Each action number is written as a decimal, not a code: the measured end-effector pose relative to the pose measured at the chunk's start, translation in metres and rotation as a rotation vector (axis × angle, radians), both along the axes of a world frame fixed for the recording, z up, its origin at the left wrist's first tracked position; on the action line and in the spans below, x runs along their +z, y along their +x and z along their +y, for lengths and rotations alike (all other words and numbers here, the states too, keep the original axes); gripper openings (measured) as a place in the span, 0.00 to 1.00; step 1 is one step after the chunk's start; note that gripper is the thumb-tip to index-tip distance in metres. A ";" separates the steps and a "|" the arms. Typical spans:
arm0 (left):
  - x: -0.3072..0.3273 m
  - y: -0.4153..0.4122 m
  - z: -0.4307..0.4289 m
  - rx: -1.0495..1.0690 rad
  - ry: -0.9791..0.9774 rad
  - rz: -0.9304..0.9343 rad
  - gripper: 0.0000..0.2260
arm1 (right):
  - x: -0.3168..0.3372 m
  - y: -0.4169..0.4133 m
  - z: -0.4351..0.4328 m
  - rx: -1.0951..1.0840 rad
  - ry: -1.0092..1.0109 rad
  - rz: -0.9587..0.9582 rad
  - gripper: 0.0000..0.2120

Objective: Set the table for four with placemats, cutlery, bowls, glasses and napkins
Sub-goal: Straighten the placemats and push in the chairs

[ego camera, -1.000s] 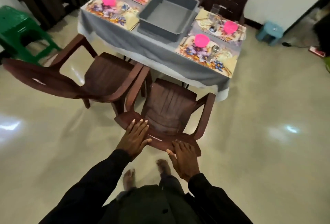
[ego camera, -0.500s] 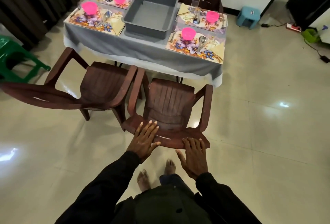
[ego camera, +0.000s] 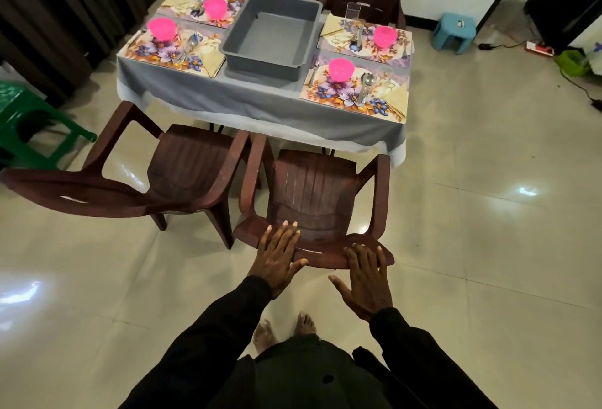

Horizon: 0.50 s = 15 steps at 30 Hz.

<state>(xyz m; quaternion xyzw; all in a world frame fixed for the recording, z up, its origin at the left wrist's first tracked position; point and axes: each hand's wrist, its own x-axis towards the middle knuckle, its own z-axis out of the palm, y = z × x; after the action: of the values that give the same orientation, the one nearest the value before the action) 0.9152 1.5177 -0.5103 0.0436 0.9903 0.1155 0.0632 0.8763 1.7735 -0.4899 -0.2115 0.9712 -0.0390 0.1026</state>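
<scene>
We rest left hand [ego camera: 277, 255] and right hand [ego camera: 366, 281] flat on chair [ego camera: 312, 190] back, fingers straight, gripping nothing.

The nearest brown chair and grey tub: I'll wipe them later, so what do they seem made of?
The nearest brown chair looks like moulded plastic, slightly glossy: one-piece ribbed seat with soft sheen. The grey tub seems plastic too, matte: rounded corners, thick rolled rim, even colour.

Tub [ego camera: 272, 35] mid-table [ego camera: 254, 95], two placemats each side; two chairs before it, two behind.
</scene>
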 end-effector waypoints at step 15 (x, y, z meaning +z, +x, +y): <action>0.006 -0.002 -0.027 -0.050 0.057 0.017 0.34 | 0.002 0.004 -0.038 0.033 -0.069 0.015 0.40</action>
<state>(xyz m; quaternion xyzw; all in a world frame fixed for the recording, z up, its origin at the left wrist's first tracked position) 0.9131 1.4905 -0.5043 0.0711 0.9858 0.1417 0.0561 0.8802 1.7354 -0.4876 -0.2313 0.9664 -0.0690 0.0887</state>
